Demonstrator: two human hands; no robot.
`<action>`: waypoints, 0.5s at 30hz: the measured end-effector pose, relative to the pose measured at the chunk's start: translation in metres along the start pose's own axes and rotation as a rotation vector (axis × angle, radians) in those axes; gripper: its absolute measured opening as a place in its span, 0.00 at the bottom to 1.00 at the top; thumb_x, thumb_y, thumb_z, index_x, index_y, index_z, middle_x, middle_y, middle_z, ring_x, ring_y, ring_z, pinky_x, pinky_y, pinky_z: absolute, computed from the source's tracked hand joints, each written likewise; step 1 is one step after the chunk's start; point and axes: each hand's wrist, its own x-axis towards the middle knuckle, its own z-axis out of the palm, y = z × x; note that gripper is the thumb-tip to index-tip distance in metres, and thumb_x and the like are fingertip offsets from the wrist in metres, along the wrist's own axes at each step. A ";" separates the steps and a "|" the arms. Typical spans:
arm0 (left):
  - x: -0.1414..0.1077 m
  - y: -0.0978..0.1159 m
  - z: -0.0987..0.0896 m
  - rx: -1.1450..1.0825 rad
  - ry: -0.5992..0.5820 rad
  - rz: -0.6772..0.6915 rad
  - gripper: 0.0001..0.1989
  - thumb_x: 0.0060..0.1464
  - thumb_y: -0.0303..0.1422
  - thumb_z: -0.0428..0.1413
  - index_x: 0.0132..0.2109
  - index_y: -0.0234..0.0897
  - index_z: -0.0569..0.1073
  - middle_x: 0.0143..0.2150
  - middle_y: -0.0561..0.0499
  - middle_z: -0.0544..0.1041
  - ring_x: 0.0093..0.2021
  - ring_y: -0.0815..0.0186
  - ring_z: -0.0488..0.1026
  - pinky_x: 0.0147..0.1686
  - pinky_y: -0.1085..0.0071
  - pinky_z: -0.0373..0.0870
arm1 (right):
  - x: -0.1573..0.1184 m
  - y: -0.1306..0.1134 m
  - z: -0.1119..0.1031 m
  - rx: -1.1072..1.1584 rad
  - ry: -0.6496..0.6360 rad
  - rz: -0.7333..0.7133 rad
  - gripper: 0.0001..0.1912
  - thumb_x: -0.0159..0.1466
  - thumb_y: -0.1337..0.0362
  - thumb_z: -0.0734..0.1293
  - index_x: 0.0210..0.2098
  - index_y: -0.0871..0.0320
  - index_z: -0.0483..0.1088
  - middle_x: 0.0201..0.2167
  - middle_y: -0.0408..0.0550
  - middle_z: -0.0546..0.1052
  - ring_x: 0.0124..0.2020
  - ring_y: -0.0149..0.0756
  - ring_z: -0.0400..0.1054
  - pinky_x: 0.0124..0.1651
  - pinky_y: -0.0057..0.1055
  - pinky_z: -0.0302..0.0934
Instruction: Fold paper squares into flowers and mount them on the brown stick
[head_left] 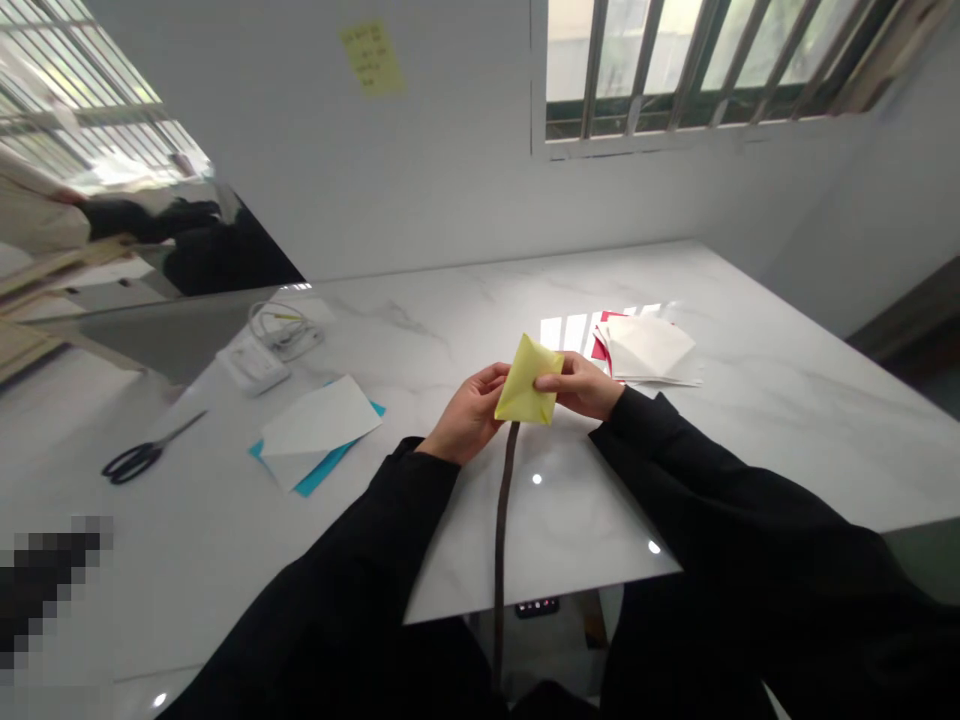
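Note:
Above the middle of the table, a small folded piece of yellow paper (529, 388), shaped like an envelope with a raised pointed flap, is held between both hands. My left hand (471, 408) grips its left edge, the fingertips partly behind the paper. On the other side my right hand (581, 385) pinches it, thumb flat on the front face and fingers hidden behind. A dark strap (505, 520) hangs down below the paper in front of the table edge.
White and red paper pieces (649, 347) are stacked at the right. To the left lie white and blue sheets (319, 432), black-handled scissors (142, 458) and a white charger (255, 365) with its cable. A yellow note (373, 58) sticks to the wall. A person (37, 205) appears at far left.

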 end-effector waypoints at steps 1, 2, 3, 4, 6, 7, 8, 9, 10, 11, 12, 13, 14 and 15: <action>0.003 -0.004 -0.002 -0.019 0.024 0.011 0.20 0.47 0.35 0.77 0.45 0.33 0.82 0.38 0.48 0.84 0.35 0.67 0.79 0.37 0.74 0.75 | 0.001 0.002 0.000 0.013 0.014 0.007 0.26 0.48 0.59 0.87 0.42 0.63 0.81 0.39 0.53 0.85 0.39 0.41 0.81 0.45 0.34 0.76; 0.005 -0.009 -0.004 -0.036 0.040 0.025 0.19 0.48 0.34 0.77 0.45 0.33 0.82 0.39 0.47 0.85 0.36 0.65 0.79 0.39 0.72 0.76 | 0.002 0.004 0.000 0.026 0.025 0.015 0.26 0.48 0.59 0.87 0.42 0.63 0.80 0.40 0.54 0.85 0.40 0.41 0.81 0.45 0.33 0.76; 0.007 -0.013 -0.005 -0.049 0.050 0.034 0.19 0.48 0.33 0.76 0.45 0.32 0.82 0.40 0.46 0.85 0.38 0.63 0.81 0.41 0.71 0.77 | 0.003 0.006 0.000 0.034 0.039 0.020 0.27 0.48 0.59 0.87 0.42 0.63 0.80 0.40 0.54 0.85 0.40 0.41 0.81 0.45 0.33 0.76; 0.009 -0.016 -0.007 -0.058 0.061 0.046 0.19 0.48 0.32 0.76 0.46 0.32 0.82 0.42 0.45 0.85 0.41 0.61 0.82 0.43 0.70 0.78 | 0.004 0.007 0.000 0.035 0.053 0.025 0.27 0.48 0.59 0.86 0.43 0.63 0.80 0.41 0.54 0.86 0.40 0.41 0.81 0.45 0.32 0.76; 0.012 -0.021 -0.009 -0.067 0.067 0.043 0.18 0.49 0.30 0.74 0.47 0.32 0.82 0.44 0.43 0.86 0.46 0.57 0.82 0.47 0.67 0.79 | 0.004 0.010 0.001 0.033 0.075 0.038 0.26 0.49 0.60 0.86 0.43 0.62 0.80 0.41 0.54 0.86 0.42 0.41 0.81 0.46 0.32 0.76; 0.012 -0.023 -0.010 -0.074 0.069 0.038 0.18 0.50 0.29 0.73 0.48 0.32 0.82 0.44 0.42 0.86 0.48 0.55 0.82 0.49 0.66 0.79 | 0.004 0.012 0.001 0.035 0.083 0.041 0.25 0.49 0.60 0.86 0.43 0.62 0.80 0.42 0.55 0.86 0.43 0.42 0.81 0.46 0.33 0.76; 0.012 -0.024 -0.011 -0.081 0.073 0.032 0.17 0.51 0.29 0.72 0.48 0.32 0.82 0.44 0.42 0.86 0.49 0.55 0.82 0.50 0.65 0.79 | 0.003 0.013 0.001 0.040 0.088 0.042 0.25 0.50 0.61 0.85 0.43 0.62 0.79 0.42 0.55 0.86 0.43 0.42 0.81 0.47 0.33 0.76; 0.012 -0.025 -0.012 -0.088 0.081 0.026 0.17 0.52 0.29 0.72 0.49 0.32 0.82 0.44 0.42 0.86 0.49 0.54 0.83 0.50 0.65 0.80 | 0.003 0.014 0.002 0.046 0.090 0.041 0.24 0.50 0.61 0.85 0.43 0.62 0.79 0.42 0.55 0.86 0.44 0.42 0.81 0.47 0.33 0.76; 0.012 -0.025 -0.013 -0.091 0.087 0.018 0.16 0.53 0.30 0.71 0.49 0.32 0.82 0.45 0.42 0.86 0.49 0.55 0.83 0.49 0.65 0.80 | 0.002 0.016 0.002 0.052 0.092 0.035 0.24 0.50 0.61 0.85 0.43 0.61 0.79 0.42 0.55 0.86 0.44 0.42 0.81 0.47 0.33 0.77; 0.012 -0.025 -0.014 -0.093 0.092 0.011 0.16 0.54 0.30 0.70 0.50 0.32 0.82 0.45 0.42 0.86 0.48 0.55 0.83 0.48 0.66 0.80 | 0.001 0.017 0.002 0.055 0.093 0.028 0.24 0.50 0.61 0.85 0.43 0.61 0.79 0.42 0.54 0.86 0.43 0.42 0.81 0.47 0.33 0.77; 0.012 -0.026 -0.015 -0.092 0.092 0.005 0.16 0.55 0.31 0.70 0.50 0.32 0.82 0.45 0.42 0.86 0.48 0.56 0.83 0.47 0.67 0.80 | 0.000 0.018 0.002 0.054 0.095 0.019 0.24 0.50 0.61 0.85 0.42 0.61 0.79 0.42 0.54 0.86 0.42 0.41 0.81 0.47 0.33 0.77; 0.013 -0.026 -0.017 -0.091 0.088 0.000 0.16 0.56 0.31 0.70 0.50 0.32 0.82 0.45 0.42 0.86 0.47 0.57 0.83 0.46 0.67 0.80 | 0.000 0.019 0.002 0.051 0.100 0.009 0.24 0.50 0.61 0.85 0.42 0.61 0.79 0.42 0.54 0.86 0.42 0.40 0.81 0.46 0.32 0.77; 0.013 -0.026 -0.018 -0.091 0.081 -0.002 0.16 0.56 0.31 0.70 0.50 0.31 0.81 0.46 0.42 0.86 0.46 0.57 0.83 0.46 0.68 0.80 | 0.000 0.020 0.001 0.046 0.108 0.000 0.24 0.50 0.60 0.85 0.42 0.61 0.79 0.42 0.54 0.86 0.41 0.40 0.81 0.46 0.32 0.77; 0.014 -0.027 -0.019 -0.092 0.075 -0.002 0.16 0.55 0.31 0.70 0.50 0.31 0.81 0.46 0.42 0.86 0.46 0.57 0.83 0.46 0.67 0.80 | 0.000 0.021 0.001 0.040 0.118 -0.006 0.24 0.50 0.60 0.86 0.42 0.61 0.79 0.42 0.54 0.86 0.41 0.40 0.81 0.46 0.32 0.77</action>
